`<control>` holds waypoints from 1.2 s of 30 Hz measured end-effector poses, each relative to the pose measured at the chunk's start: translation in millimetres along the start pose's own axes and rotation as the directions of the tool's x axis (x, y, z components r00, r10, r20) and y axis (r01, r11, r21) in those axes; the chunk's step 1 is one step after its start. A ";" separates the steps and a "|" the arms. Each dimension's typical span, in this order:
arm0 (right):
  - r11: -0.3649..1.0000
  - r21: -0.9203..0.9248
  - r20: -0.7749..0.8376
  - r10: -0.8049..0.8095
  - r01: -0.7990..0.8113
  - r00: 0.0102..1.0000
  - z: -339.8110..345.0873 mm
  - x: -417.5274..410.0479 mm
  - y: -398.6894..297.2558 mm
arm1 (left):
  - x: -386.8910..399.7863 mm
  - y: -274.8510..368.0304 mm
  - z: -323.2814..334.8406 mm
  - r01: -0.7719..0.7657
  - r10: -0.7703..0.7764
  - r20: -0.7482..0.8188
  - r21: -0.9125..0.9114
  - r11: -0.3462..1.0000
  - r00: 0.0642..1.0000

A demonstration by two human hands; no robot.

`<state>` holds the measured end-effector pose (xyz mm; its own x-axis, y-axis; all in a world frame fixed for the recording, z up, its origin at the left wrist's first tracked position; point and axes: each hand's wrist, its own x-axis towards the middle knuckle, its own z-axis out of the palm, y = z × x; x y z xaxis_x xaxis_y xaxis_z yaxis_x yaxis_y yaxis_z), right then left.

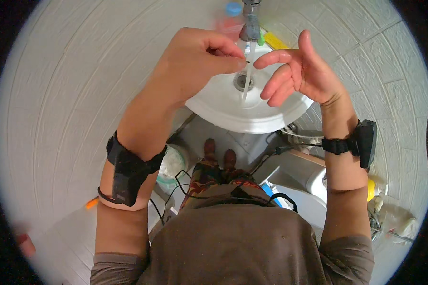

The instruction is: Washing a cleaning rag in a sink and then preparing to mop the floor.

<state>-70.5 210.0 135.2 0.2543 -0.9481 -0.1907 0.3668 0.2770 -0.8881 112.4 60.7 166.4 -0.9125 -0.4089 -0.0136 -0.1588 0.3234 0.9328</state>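
Observation:
My left hand (210, 57) is over the left side of a white washbasin (235, 121), thumb and forefinger pinched on a tiny dark object (248, 62), too small to identify. That object is at the edge of a thin stream of water (247, 82) running from the metal faucet (250, 26) past the drain (243, 81). To the right of the stream, my right hand (292, 71) has its fingers spread and thumb raised, holding nothing. Each forearm wears a black strapped device.
Behind the basin stand a bottle with a blue cap (233, 9) and a yellow sponge-like item (275, 41). A bucket (171, 164) with white contents is below left. Containers and a white bottle (318, 183) are below right. Tiled walls curve around both sides.

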 end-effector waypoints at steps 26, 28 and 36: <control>0.477 -0.750 -0.659 -0.482 -0.458 0.578 -41.1 22.5 190.5 | -214.0 -57.2 -70.5 0.468 -0.446 -0.621 -0.141 0.872 0.645; 0.559 -0.703 -0.705 -0.472 -0.439 0.529 -47.9 22.2 199.1 | -237.0 -81.2 -68.0 0.520 -0.561 -0.613 -0.270 0.810 0.556; 0.641 -0.619 -0.768 -0.372 -0.455 0.521 -57.5 16.8 197.8 | -305.7 -216.5 -42.8 0.621 -0.725 -0.605 -0.439 0.649 0.329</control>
<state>-45.2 239.9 -67.7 -0.6911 -0.7170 -0.0905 -0.4343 0.5122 -0.7410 441.8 79.2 -16.0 0.0435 -0.8855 -0.4627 -0.5042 -0.4193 0.7550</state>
